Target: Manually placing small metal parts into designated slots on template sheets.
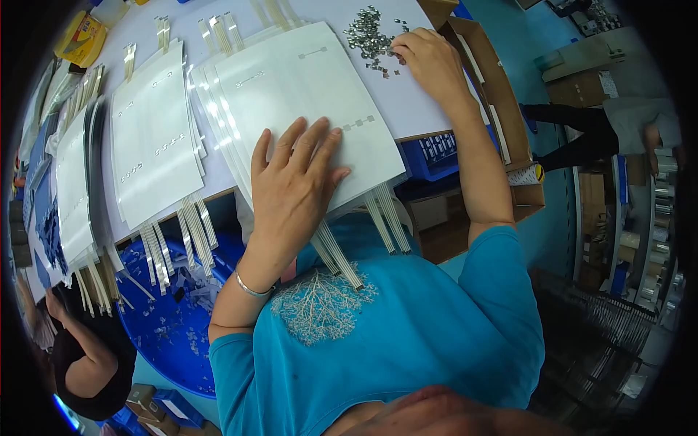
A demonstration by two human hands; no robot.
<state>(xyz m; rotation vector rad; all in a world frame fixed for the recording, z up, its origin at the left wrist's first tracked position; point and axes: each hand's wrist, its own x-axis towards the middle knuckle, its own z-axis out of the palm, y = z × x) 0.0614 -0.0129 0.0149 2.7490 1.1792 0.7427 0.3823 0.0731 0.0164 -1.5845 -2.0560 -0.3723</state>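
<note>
My left hand (294,167) lies with fingers spread on the top sheet of a stack of thin white flexible sheets (291,87). Small dark printed pads and lines mark these sheets, and flat ribbon tails (338,254) hang from them over the table's near edge. At the far right of the table, my right hand (432,65) is at the edge of a loose pile of small shiny metal pieces (368,33). Its thumb and fingertips are pinched together; whatever is between them is too small to make out.
More stacks of tailed sheets (156,134) stand to the left. A blue tub (163,341) with scraps is below the table's left edge. A blue tray (429,167) and cardboard box (494,80) are at the right. Other people are at both sides; a yellow container (81,38) stands far left.
</note>
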